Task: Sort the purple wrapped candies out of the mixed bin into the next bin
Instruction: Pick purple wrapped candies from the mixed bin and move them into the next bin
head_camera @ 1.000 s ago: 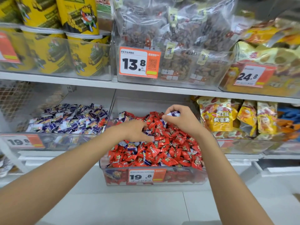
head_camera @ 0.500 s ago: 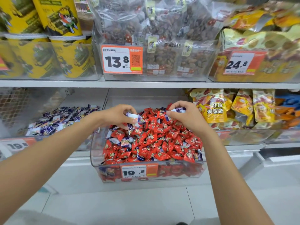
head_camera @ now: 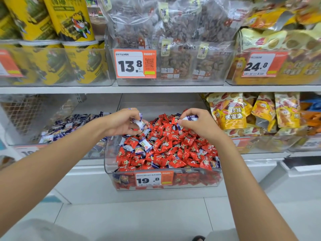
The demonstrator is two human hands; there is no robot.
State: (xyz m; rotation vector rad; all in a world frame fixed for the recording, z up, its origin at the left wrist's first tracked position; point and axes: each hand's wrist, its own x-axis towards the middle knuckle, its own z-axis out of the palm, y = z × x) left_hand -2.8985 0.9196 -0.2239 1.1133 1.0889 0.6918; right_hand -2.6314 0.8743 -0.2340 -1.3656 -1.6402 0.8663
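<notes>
My left hand is curled round a small clutch of purple wrapped candies, and my right hand pinches another purple candy between thumb and forefinger. Both hang over the far end of the mixed bin. The next bin sits just to the left, with its own heap of purple wrappers spread along it. To do this well, I judge I should carry both catches left and let them go low over that heap, so nothing bounces out over the clear front wall. I should also check that no red candies ride along in my fingers. More purple pieces show along the left side of the mixed bin and near its front, half buried, so the slick wrappers will need raking aside rather than digging. The mixed bin is pulled forward from a white store shelf and carries a 19.8 price tag. Above stand yellow canisters and clear bags of brown snacks; to the right are yellow snack packets. The floor below is pale tile.
</notes>
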